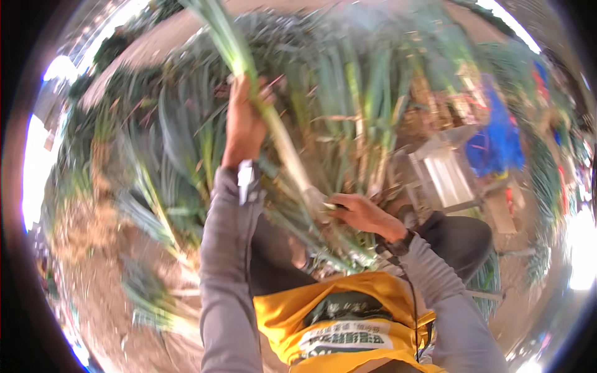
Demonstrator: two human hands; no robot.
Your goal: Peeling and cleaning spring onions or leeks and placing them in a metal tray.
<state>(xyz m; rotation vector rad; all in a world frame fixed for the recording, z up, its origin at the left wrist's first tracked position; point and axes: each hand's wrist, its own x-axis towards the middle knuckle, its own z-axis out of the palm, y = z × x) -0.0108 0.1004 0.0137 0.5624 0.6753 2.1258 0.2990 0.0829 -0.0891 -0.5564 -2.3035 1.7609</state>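
Observation:
A long leek (283, 137) slants across the middle, green leaves toward the top and the white root end lower down. My left hand (245, 118) is wrapped round it where the white stalk turns green. Down at the root end, my right hand (367, 214) is closed, its fingers against the base of the stalk. Whether it grips the leek or some small thing there is blurred. Below the hands, loose leaves and trimmings (339, 252) lie between my knees.
Piled leeks (180, 137) spread across the ground ahead and to the left. More leeks lie on the soil (155, 304) at lower left. At right stand a metal-looking stool (448, 177) and a blue plastic sheet or bag (497, 140). My yellow apron (280, 317) covers my lap.

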